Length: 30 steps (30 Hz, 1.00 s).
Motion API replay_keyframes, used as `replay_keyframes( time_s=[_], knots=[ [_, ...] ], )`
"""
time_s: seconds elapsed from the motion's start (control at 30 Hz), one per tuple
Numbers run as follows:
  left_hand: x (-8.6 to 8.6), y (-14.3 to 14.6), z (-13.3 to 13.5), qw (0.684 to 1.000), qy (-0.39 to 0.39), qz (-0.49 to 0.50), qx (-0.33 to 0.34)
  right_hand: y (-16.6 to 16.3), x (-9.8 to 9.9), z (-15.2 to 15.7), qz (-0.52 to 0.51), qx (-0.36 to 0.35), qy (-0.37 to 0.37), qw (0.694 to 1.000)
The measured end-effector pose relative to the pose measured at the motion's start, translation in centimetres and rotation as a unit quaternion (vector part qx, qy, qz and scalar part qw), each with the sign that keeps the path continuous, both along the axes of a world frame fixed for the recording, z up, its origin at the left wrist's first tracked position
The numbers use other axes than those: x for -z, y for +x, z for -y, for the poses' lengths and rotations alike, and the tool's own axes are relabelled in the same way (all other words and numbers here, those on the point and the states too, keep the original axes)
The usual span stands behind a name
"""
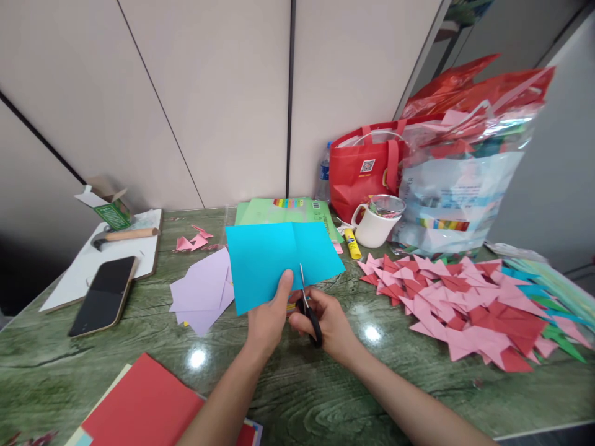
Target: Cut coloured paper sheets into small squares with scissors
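A bright blue sheet of paper [263,260] with a crease down it is held up above the table. My left hand [269,313] grips its lower edge, thumb on top and the other fingers hidden beneath. Black-handled scissors [311,319] are in my right hand [325,319], fingers wrapped round the handles. One blade shows over the blue paper near the crease, pointing away from me. Just left of the sheet lie lilac paper pieces [204,286].
Folded pink and red paper pieces [455,303] heap at the right, before a clear bag [460,186]. A white mug [374,226], glue stick [352,243] and red bag [357,164] stand behind. Leftward are a phone [105,296], hammer [127,235] and red paper stack [142,402].
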<state>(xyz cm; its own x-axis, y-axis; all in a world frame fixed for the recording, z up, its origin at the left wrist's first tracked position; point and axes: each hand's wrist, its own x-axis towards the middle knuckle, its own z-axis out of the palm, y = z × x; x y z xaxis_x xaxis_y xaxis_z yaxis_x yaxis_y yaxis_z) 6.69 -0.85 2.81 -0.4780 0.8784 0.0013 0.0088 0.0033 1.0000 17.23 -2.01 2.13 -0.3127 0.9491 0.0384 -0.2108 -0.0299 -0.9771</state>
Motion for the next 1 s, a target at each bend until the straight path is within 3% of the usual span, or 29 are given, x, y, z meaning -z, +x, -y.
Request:
replay_keyframes(
  time_s=[0.17, 1.0],
  knots=[
    [-0.02, 0.28, -0.07, 0.999, -0.009, 0.037, 0.000, -0.10, 0.22, -0.02, 0.003, 0.007, -0.021, 1.000],
    [0.01, 0.35, 0.25, 1.000, -0.020, 0.007, 0.019, -0.12, 0.15, -0.02, 0.006, 0.011, -0.042, 0.999]
  ],
)
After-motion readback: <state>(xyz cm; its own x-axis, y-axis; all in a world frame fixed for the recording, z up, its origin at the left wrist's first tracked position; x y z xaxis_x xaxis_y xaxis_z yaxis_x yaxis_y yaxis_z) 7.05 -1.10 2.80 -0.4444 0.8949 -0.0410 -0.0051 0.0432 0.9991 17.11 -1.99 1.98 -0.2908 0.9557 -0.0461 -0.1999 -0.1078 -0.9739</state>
